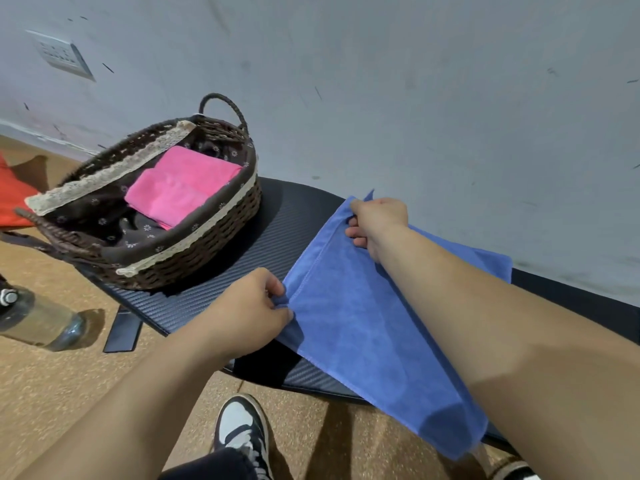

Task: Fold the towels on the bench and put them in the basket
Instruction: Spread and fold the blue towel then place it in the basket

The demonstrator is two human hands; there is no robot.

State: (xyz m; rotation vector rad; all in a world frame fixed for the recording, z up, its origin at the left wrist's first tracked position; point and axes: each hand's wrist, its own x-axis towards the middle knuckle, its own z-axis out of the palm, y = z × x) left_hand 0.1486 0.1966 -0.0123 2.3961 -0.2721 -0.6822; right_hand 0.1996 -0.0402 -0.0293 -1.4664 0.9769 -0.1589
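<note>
Centre-right of frame, across the black ribbed bench: blue microfibre towel, lying flat, long axis running toward lower right. Pinches its near corner with left hand, grips the far corner with right hand. Finds brown wicker basket, folded pink towel inside, upper left, nearer the left hand. Hides the right edge behind forearm.

Left hand, right hand at corners of blue towel

Fuzzy matt cloth blue towel, dark woven wicker basket with lace-trimmed fabric lining, ribbed black bench.
</note>
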